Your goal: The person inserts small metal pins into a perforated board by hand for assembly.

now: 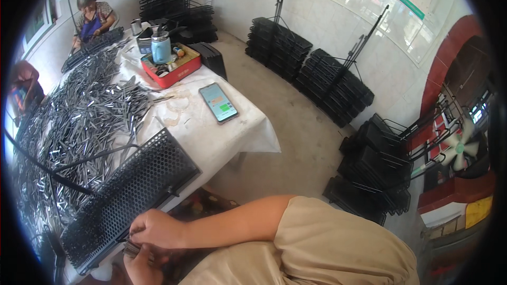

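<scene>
A black perforated metal panel [132, 182] with raised sides and a bent rod rests tilted along the near edge of the table. At its lower edge, my right hand [161, 229] is closed with the fingertips pinched together; whatever they hold is too small to make out. Just below it, my left hand [141, 269] is closed around a small stack of thin metal strips [132, 249]. Beyond the panel, a large heap of loose dark metal strips [90, 111] covers the left part of the table.
On the white-covered table [232, 132] lie a phone [219, 103] with a lit screen and a red tray [177, 75] holding a light blue mug [161, 48]. Stacked black racks [332, 87] line the wall. A fan [459, 149] stands right. Two people [95, 18] sit across the table.
</scene>
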`<state>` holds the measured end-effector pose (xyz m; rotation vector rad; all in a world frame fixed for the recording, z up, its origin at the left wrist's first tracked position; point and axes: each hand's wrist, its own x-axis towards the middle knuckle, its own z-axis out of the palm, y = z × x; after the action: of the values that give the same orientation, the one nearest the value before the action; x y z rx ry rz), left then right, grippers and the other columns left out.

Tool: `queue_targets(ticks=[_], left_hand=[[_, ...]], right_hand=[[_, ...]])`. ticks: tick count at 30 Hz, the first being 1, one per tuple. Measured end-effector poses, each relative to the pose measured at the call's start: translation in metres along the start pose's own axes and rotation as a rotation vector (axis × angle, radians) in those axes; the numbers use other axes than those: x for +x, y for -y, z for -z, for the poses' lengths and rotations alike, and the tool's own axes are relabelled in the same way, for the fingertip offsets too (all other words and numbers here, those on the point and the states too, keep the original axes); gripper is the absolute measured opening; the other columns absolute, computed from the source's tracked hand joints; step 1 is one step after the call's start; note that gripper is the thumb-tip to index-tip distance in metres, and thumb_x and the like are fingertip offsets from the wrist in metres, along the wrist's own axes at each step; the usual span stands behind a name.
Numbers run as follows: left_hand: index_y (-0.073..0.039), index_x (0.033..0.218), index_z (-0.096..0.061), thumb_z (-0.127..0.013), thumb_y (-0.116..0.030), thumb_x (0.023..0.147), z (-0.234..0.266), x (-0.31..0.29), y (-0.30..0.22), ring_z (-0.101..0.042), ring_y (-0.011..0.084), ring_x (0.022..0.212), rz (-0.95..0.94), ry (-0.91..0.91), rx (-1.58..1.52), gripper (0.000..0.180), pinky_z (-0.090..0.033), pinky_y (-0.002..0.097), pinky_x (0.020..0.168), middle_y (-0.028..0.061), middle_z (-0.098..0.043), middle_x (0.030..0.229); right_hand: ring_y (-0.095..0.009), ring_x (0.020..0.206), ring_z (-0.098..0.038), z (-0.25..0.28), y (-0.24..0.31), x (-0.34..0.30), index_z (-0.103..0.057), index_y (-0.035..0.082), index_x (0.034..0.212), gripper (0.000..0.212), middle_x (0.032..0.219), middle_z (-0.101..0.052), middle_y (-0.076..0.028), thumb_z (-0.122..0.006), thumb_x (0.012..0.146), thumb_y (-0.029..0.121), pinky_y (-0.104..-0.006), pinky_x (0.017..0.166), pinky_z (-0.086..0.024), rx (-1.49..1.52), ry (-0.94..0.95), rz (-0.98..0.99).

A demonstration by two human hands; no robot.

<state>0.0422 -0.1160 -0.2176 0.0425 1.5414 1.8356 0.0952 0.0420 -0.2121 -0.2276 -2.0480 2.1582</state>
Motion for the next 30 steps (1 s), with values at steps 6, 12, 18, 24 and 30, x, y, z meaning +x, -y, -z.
queue_targets(ticks=[6, 12, 18, 24, 30], left_hand=[[0.004, 0.109, -0.056, -0.053, -0.003, 0.095, 0.007, -0.023, -0.023, -0.065, 0.0247, 0.063, 0.213, -0.043, -0.011, 0.016, -0.056, 0.0351, 0.049, 0.0156, -0.066, 0.084], [0.002, 0.102, -0.063, -0.059, -0.006, 0.094, 0.035, -0.024, -0.026, -0.066, 0.0217, 0.067, 0.28, 0.032, -0.062, 0.012, -0.056, 0.0327, 0.053, 0.0145, -0.068, 0.088], [0.004, 0.105, -0.061, -0.06, -0.005, 0.094, 0.066, -0.013, -0.029, -0.067, 0.0238, 0.07, 0.258, -0.032, -0.135, 0.014, -0.058, 0.0352, 0.058, 0.0162, -0.069, 0.09], [0.003, 0.105, -0.059, -0.058, -0.004, 0.095, 0.066, -0.001, -0.024, -0.066, 0.0238, 0.073, 0.32, -0.001, -0.135, 0.012, -0.059, 0.0363, 0.062, 0.0162, -0.066, 0.089], [0.004, 0.104, -0.059, -0.058, -0.004, 0.095, 0.075, 0.004, -0.021, -0.066, 0.0241, 0.073, 0.316, 0.032, -0.143, 0.012, -0.059, 0.037, 0.064, 0.0167, -0.066, 0.089]], right_hand=[[-0.013, 0.067, -0.065, -0.026, 0.016, 0.003, -0.064, 0.0, 0.117, 0.029, 0.087, -0.072, -0.011, -0.066, 0.089, 0.009, -0.0288, 0.06, -0.053, -0.099, -0.036, 0.108], [-0.011, 0.073, -0.066, -0.034, 0.003, 0.019, -0.065, 0.0, 0.112, 0.023, 0.087, -0.071, -0.008, -0.066, 0.09, 0.008, -0.0266, 0.066, -0.054, -0.228, 0.189, 0.025], [-0.011, 0.076, -0.067, -0.044, 0.01, 0.072, -0.065, 0.0, 0.106, 0.013, 0.089, -0.071, -0.008, -0.065, 0.093, 0.003, -0.0237, 0.067, -0.054, 0.102, 0.095, -0.107], [-0.017, 0.083, -0.072, -0.042, 0.01, 0.122, -0.066, 0.0, 0.11, 0.019, 0.093, -0.073, -0.011, -0.068, 0.09, 0.003, -0.0269, 0.074, -0.056, -0.616, -0.112, 0.581], [-0.023, 0.086, -0.073, -0.047, 0.001, 0.133, -0.067, 0.002, 0.109, 0.021, 0.096, -0.073, -0.013, -0.07, 0.088, 0.004, -0.0301, 0.075, -0.057, -0.74, -0.093, 0.607]])
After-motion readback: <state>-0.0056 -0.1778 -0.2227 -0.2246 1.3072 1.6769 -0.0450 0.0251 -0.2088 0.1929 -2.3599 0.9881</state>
